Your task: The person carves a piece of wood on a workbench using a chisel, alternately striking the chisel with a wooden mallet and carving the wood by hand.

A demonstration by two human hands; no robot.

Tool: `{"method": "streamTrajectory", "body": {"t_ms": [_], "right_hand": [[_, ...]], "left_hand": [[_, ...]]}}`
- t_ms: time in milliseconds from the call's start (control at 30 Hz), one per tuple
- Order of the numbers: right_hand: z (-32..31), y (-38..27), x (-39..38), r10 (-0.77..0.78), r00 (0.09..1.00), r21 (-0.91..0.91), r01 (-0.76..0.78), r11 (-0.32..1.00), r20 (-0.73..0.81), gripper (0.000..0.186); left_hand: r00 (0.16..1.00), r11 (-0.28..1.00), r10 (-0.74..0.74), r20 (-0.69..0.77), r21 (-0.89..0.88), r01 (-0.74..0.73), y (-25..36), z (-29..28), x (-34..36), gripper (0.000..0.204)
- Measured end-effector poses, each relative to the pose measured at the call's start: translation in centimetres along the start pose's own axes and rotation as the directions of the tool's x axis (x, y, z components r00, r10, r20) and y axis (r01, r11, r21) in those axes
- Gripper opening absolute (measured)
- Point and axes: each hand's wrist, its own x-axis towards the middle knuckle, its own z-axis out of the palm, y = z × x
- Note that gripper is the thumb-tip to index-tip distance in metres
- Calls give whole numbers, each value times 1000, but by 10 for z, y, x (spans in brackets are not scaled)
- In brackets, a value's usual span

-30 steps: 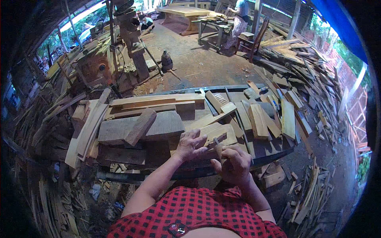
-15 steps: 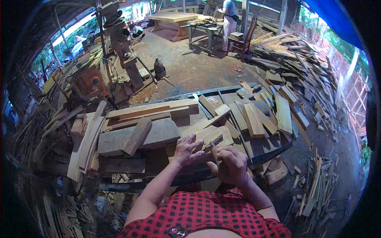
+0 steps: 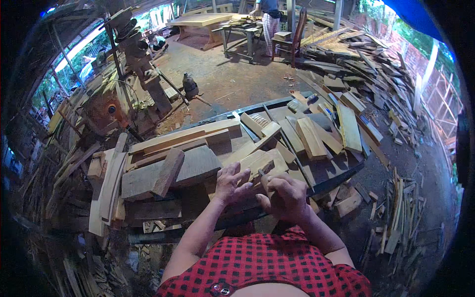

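Note:
My left hand (image 3: 230, 185) rests with its fingers spread at the near left edge of a pale wooden block (image 3: 276, 156) on the workbench. My right hand (image 3: 288, 196) is closed around a slim hand tool (image 3: 263, 174), its tip pointing at a small dark wood piece or recess on the block. Most of the tool is hidden in my fist, so its exact kind cannot be made out. Left of my left hand lie a thick grey board (image 3: 200, 166) and a short brown block (image 3: 168, 172) set across it.
More offcuts (image 3: 310, 138) and a brush (image 3: 300, 104) lie on the right of the bench. Loose scrap wood (image 3: 396, 213) covers the ground at right. Beyond stand a dark machine (image 3: 190, 85), a large wooden table (image 3: 203, 21), a chair (image 3: 294, 42) and a person (image 3: 271, 20).
The view has shifted slightly, so the background sits further left and higher. My right fist has turned a little over the tool, hiding more of it. My left hand stays at the block.

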Motion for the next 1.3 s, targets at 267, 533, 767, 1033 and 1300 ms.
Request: {"method": "streamTrajectory", "body": {"t_ms": [267, 533, 767, 1033, 1300], "right_hand": [[1, -1, -2, 4, 1000, 3, -4, 1000, -15, 40], [-3, 2, -3, 47, 999, 0, -47, 999, -1, 38], [-1, 12, 0, 30, 999, 22, -30, 999, -12, 36], [-21, 38, 7, 447, 893, 113, -440, 891, -50, 26], [-29, 53, 3, 455, 864, 109, -441, 891, -215, 27]], "left_hand": [[999, 1000, -22, 29, 6, 22, 0, -1, -1, 50], [1000, 1000, -25, 6, 3, 25, 3, -3, 0, 53], [999, 1000, -20, 41, 14, 19, -1, -1, -1, 51], [1000, 1000, -10, 19, -12, 11, -3, 1, -2, 50], [999, 1000, -9, 44, 17, 8, 2, -3, 0, 50]]}}
